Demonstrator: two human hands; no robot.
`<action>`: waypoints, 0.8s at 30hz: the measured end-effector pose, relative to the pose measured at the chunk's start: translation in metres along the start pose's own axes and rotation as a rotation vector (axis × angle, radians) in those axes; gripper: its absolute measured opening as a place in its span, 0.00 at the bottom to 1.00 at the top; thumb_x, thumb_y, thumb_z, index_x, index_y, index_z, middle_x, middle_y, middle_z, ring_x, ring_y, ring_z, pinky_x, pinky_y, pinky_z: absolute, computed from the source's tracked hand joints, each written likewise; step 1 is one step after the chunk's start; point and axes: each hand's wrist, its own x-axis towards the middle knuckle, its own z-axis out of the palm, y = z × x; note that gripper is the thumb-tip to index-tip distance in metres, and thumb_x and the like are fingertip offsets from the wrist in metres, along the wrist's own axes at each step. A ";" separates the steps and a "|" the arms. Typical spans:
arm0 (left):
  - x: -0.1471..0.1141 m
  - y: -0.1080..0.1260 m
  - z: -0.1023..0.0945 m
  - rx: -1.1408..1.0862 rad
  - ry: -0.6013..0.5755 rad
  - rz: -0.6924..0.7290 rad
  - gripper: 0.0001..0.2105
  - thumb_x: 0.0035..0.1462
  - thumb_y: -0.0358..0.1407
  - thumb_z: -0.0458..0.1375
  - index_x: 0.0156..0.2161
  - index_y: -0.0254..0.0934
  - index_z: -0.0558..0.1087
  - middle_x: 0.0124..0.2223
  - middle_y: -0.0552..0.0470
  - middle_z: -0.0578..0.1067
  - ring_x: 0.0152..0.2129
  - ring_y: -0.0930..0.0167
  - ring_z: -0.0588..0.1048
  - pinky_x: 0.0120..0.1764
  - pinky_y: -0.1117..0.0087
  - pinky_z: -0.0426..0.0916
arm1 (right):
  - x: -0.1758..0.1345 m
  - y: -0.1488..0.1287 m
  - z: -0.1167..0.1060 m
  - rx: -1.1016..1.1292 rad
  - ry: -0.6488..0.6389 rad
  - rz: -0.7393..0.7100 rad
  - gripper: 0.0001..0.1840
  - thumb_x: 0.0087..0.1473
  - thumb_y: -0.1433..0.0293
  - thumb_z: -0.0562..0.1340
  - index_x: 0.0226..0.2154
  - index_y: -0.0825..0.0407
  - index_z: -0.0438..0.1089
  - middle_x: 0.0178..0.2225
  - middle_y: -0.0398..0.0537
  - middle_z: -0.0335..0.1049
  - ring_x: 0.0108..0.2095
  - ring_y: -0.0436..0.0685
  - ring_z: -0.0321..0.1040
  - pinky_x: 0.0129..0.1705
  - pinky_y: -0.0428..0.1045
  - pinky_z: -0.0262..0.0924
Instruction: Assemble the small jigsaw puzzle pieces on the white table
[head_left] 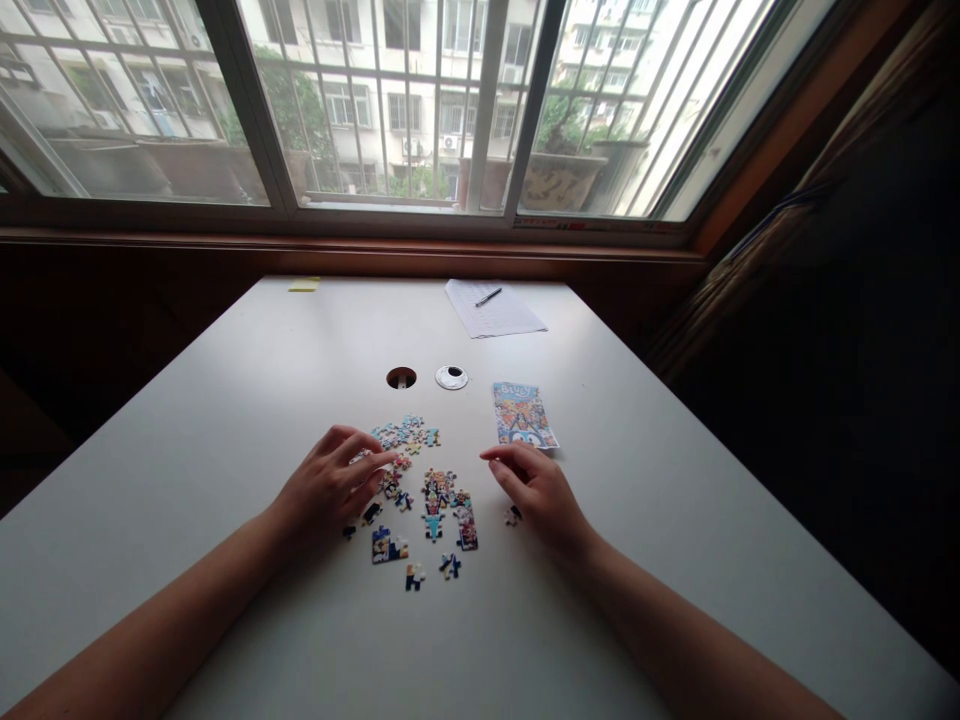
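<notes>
My left hand (330,480) reaches over the left side of a loose heap of jigsaw puzzle pieces (405,432), its fingers bent and apart. Its fingertips hover at or touch the pieces; contact is hard to make out. Right of the heap lies a joined section of puzzle (439,490) with a straight-edged strip (466,520) at its lower right. My right hand (544,495) rests on its side, index finger and thumb apart with nothing visible between them. A single puzzle piece (512,516) lies beside it, partly covered. Nearer me are a small joined corner section (386,545) and two loose pieces (450,566).
A colourful picture sheet (521,412) lies beyond my right hand. The white table (300,400) has a round cable hole (401,378) with its cover (451,377) alongside. Farther back are paper (499,315), a pen (489,297) and yellow sticky notes (304,285), below a barred window.
</notes>
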 end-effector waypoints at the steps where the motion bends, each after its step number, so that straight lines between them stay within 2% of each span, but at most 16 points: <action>1: 0.000 0.000 0.000 0.005 -0.016 0.002 0.18 0.63 0.32 0.56 0.57 0.47 0.71 0.49 0.49 0.74 0.45 0.62 0.66 0.48 0.58 0.68 | 0.000 0.000 0.000 0.001 0.000 0.001 0.10 0.62 0.66 0.59 0.40 0.48 0.77 0.31 0.45 0.68 0.30 0.53 0.61 0.33 0.48 0.57; 7: 0.001 0.000 0.000 0.010 -0.072 -0.012 0.18 0.64 0.32 0.56 0.57 0.50 0.71 0.51 0.50 0.72 0.47 0.62 0.65 0.51 0.58 0.67 | 0.000 -0.003 -0.001 -0.009 -0.005 0.003 0.11 0.62 0.66 0.59 0.40 0.49 0.77 0.32 0.45 0.68 0.30 0.53 0.61 0.33 0.48 0.57; 12: 0.003 0.002 -0.004 -0.019 -0.053 -0.043 0.15 0.66 0.33 0.54 0.55 0.49 0.73 0.50 0.50 0.72 0.47 0.63 0.65 0.50 0.58 0.67 | 0.001 -0.003 -0.002 -0.011 -0.009 0.008 0.11 0.62 0.66 0.59 0.40 0.49 0.77 0.31 0.45 0.67 0.29 0.52 0.61 0.33 0.48 0.57; 15: 0.004 0.000 -0.005 -0.062 0.006 -0.081 0.13 0.66 0.33 0.54 0.52 0.46 0.75 0.47 0.49 0.74 0.45 0.63 0.66 0.48 0.59 0.68 | 0.001 -0.002 -0.002 -0.014 -0.018 0.012 0.11 0.63 0.66 0.58 0.40 0.49 0.76 0.31 0.45 0.68 0.30 0.53 0.62 0.34 0.48 0.57; 20: 0.003 -0.010 -0.006 -0.144 0.176 -0.148 0.11 0.65 0.32 0.54 0.46 0.42 0.78 0.42 0.49 0.75 0.43 0.65 0.68 0.46 0.61 0.67 | 0.001 -0.002 -0.003 -0.025 -0.034 0.016 0.11 0.63 0.65 0.58 0.41 0.48 0.76 0.35 0.48 0.72 0.34 0.55 0.65 0.36 0.50 0.59; 24: 0.002 -0.014 -0.013 -0.171 0.270 -0.280 0.11 0.65 0.34 0.54 0.41 0.40 0.80 0.39 0.49 0.76 0.40 0.66 0.70 0.45 0.62 0.67 | 0.001 -0.001 -0.004 -0.017 -0.042 0.016 0.11 0.63 0.65 0.58 0.41 0.48 0.76 0.35 0.47 0.72 0.34 0.56 0.66 0.36 0.50 0.59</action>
